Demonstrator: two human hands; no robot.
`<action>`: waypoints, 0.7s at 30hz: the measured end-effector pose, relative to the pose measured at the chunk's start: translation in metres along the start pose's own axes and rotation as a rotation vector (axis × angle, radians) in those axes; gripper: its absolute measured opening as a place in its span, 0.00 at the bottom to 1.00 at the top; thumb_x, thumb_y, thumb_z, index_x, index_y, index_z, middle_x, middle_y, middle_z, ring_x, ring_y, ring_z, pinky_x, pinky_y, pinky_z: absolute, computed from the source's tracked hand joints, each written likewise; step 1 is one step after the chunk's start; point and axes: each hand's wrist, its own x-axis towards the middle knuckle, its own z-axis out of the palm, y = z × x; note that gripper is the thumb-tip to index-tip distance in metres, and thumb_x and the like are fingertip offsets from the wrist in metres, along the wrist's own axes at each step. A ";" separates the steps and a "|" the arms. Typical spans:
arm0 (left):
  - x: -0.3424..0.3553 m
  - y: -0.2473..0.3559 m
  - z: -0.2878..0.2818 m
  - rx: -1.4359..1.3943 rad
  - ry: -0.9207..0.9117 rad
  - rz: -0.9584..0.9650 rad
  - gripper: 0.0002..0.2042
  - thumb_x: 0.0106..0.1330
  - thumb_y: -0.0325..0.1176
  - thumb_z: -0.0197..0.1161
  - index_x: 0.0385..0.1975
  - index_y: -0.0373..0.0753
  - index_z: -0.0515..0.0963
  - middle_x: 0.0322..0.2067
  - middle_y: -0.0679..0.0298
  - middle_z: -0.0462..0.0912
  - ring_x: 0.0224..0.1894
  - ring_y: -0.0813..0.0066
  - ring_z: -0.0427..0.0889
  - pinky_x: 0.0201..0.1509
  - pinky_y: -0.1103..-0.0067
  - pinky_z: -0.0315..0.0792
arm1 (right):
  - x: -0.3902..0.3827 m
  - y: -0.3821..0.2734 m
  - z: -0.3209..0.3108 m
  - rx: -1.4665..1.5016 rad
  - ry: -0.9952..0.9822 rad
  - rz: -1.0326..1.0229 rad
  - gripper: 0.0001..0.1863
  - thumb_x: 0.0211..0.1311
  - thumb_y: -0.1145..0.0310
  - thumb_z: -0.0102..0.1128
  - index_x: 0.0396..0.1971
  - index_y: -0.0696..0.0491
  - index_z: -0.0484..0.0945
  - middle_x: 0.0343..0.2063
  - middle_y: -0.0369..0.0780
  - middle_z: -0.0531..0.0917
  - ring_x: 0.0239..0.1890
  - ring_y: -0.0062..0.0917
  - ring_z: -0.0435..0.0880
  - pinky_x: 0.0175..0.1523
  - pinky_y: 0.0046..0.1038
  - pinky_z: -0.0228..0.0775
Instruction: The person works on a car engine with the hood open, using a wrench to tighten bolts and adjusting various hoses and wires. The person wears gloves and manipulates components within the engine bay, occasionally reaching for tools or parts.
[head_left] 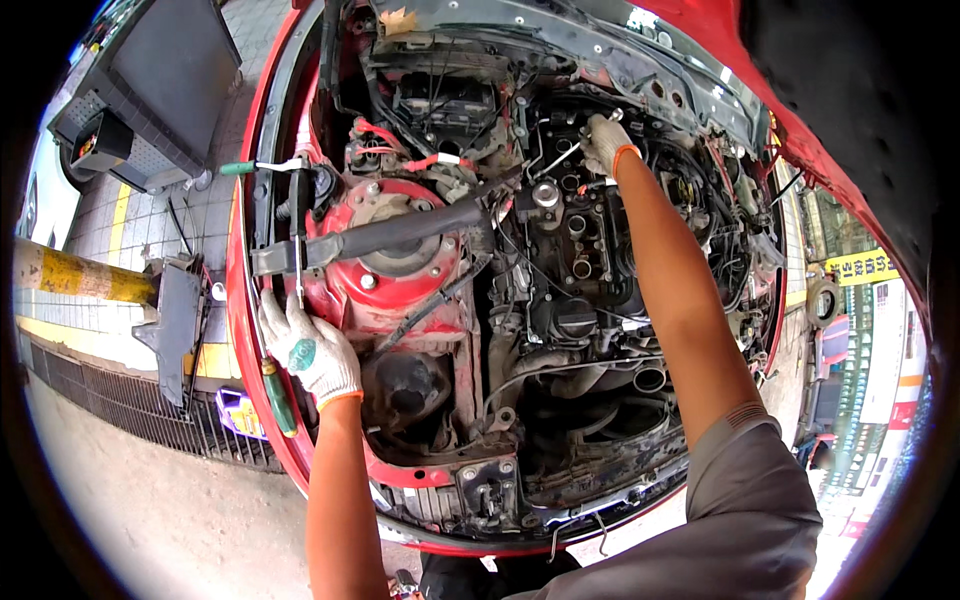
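Observation:
My right hand (606, 148), in a white knit glove with an orange cuff, is closed over the engine around a silver wrench (616, 116). A thin silver shaft (556, 160) shows on the hand's other side; I cannot tell if it is the same tool. Below lies the black engine top (605, 235) with round open holes. My left hand (312, 352), gloved alike with a green patch, lies on the red fender edge, fingers stretched out. Just beyond its fingertips is a long silver tool (299, 235) with a green-handled bar (240, 168) across its top. Beside it rests a green-handled screwdriver (277, 395).
A black strap-like strip (390, 232) crosses the red strut tower (365, 285). The raised red hood (800, 150) hangs at the upper right. A grey tool cabinet (180, 70) and a yellow post (85, 275) stand left of the car. Hoses and cables run through the bay.

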 end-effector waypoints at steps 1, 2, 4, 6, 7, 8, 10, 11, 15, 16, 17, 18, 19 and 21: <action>-0.002 -0.004 0.000 0.005 -0.002 0.025 0.21 0.60 0.20 0.56 0.56 0.33 0.76 0.67 0.42 0.68 0.68 0.39 0.66 0.72 0.53 0.59 | 0.002 -0.002 -0.001 0.002 -0.037 -0.007 0.09 0.65 0.65 0.45 0.26 0.51 0.69 0.15 0.36 0.69 0.13 0.23 0.62 0.18 0.31 0.51; -0.001 -0.005 0.002 0.002 -0.003 0.023 0.21 0.60 0.20 0.56 0.56 0.33 0.76 0.67 0.42 0.67 0.68 0.39 0.66 0.72 0.53 0.59 | 0.001 -0.003 0.001 -0.026 0.004 -0.012 0.10 0.65 0.67 0.43 0.23 0.51 0.68 0.14 0.36 0.67 0.11 0.25 0.60 0.17 0.30 0.49; 0.001 -0.001 0.001 -0.010 -0.006 0.017 0.21 0.60 0.20 0.56 0.56 0.33 0.76 0.67 0.42 0.67 0.68 0.39 0.65 0.72 0.53 0.58 | 0.014 -0.003 -0.006 -0.253 0.093 -0.081 0.11 0.65 0.68 0.43 0.21 0.50 0.66 0.14 0.37 0.66 0.12 0.26 0.58 0.17 0.30 0.48; -0.002 0.006 0.002 -0.047 -0.015 0.014 0.21 0.60 0.21 0.56 0.55 0.33 0.75 0.67 0.41 0.67 0.69 0.38 0.65 0.72 0.52 0.58 | 0.038 -0.002 -0.023 -0.090 0.046 -0.006 0.11 0.66 0.65 0.43 0.23 0.52 0.66 0.15 0.38 0.67 0.12 0.27 0.59 0.18 0.31 0.49; -0.002 0.003 0.001 -0.047 -0.011 0.021 0.21 0.59 0.21 0.57 0.55 0.33 0.75 0.66 0.41 0.67 0.68 0.37 0.65 0.72 0.51 0.58 | 0.035 0.000 -0.015 -0.101 0.056 -0.005 0.12 0.67 0.64 0.43 0.24 0.52 0.67 0.16 0.38 0.67 0.13 0.27 0.59 0.18 0.31 0.50; -0.001 0.001 0.000 -0.049 -0.007 0.027 0.21 0.59 0.21 0.57 0.55 0.33 0.75 0.66 0.40 0.67 0.68 0.36 0.65 0.72 0.51 0.58 | 0.031 0.002 -0.008 -0.114 0.069 -0.006 0.12 0.67 0.63 0.43 0.25 0.52 0.67 0.16 0.38 0.68 0.13 0.27 0.60 0.18 0.31 0.50; 0.000 0.000 0.002 -0.045 -0.018 0.032 0.22 0.58 0.20 0.58 0.55 0.33 0.75 0.66 0.39 0.67 0.68 0.35 0.64 0.72 0.50 0.57 | 0.026 -0.006 0.003 -0.057 0.093 -0.049 0.13 0.69 0.63 0.44 0.29 0.56 0.70 0.19 0.43 0.75 0.17 0.33 0.72 0.20 0.36 0.63; 0.000 0.001 0.002 -0.049 -0.026 0.028 0.22 0.58 0.20 0.58 0.55 0.33 0.75 0.66 0.39 0.66 0.68 0.35 0.64 0.71 0.49 0.57 | 0.020 -0.003 0.006 -0.360 0.137 -0.225 0.12 0.68 0.65 0.45 0.32 0.58 0.73 0.23 0.47 0.79 0.23 0.37 0.79 0.26 0.41 0.70; 0.003 -0.008 -0.004 -0.044 -0.022 0.060 0.21 0.56 0.20 0.59 0.53 0.32 0.75 0.66 0.39 0.66 0.68 0.35 0.64 0.71 0.48 0.57 | -0.053 0.019 0.057 -1.479 0.385 -0.854 0.12 0.66 0.72 0.48 0.41 0.62 0.77 0.34 0.54 0.86 0.37 0.45 0.88 0.42 0.41 0.83; 0.001 -0.003 0.001 -0.070 -0.010 0.073 0.21 0.56 0.20 0.60 0.53 0.32 0.75 0.66 0.39 0.66 0.68 0.35 0.64 0.71 0.48 0.57 | -0.061 0.029 0.063 -1.604 0.356 -0.952 0.12 0.67 0.72 0.48 0.41 0.62 0.77 0.33 0.52 0.86 0.37 0.43 0.88 0.42 0.40 0.82; 0.001 -0.003 0.001 -0.067 -0.009 0.075 0.21 0.56 0.20 0.60 0.53 0.32 0.75 0.67 0.39 0.66 0.68 0.35 0.64 0.71 0.48 0.57 | -0.079 0.038 0.082 -1.566 0.371 -0.978 0.12 0.67 0.71 0.48 0.41 0.61 0.78 0.34 0.51 0.86 0.36 0.42 0.89 0.42 0.40 0.82; 0.002 -0.002 0.001 -0.068 -0.009 0.074 0.22 0.56 0.20 0.60 0.53 0.32 0.75 0.67 0.39 0.66 0.68 0.35 0.64 0.71 0.48 0.57 | -0.093 0.039 0.091 -1.532 0.389 -1.005 0.12 0.68 0.70 0.47 0.41 0.60 0.78 0.35 0.51 0.87 0.36 0.41 0.89 0.42 0.40 0.82; 0.002 0.001 0.000 -0.070 -0.008 0.076 0.22 0.56 0.20 0.61 0.53 0.32 0.74 0.67 0.39 0.66 0.68 0.35 0.64 0.71 0.47 0.57 | -0.086 0.039 0.087 -1.396 0.381 -0.889 0.13 0.69 0.69 0.46 0.42 0.60 0.78 0.35 0.51 0.87 0.36 0.42 0.89 0.42 0.41 0.82; 0.004 -0.001 -0.001 -0.044 -0.032 0.066 0.22 0.56 0.20 0.62 0.54 0.32 0.74 0.67 0.39 0.66 0.68 0.35 0.64 0.71 0.47 0.57 | -0.080 0.028 0.081 -1.197 0.363 -0.767 0.16 0.72 0.66 0.42 0.42 0.60 0.78 0.36 0.53 0.86 0.37 0.48 0.88 0.43 0.46 0.81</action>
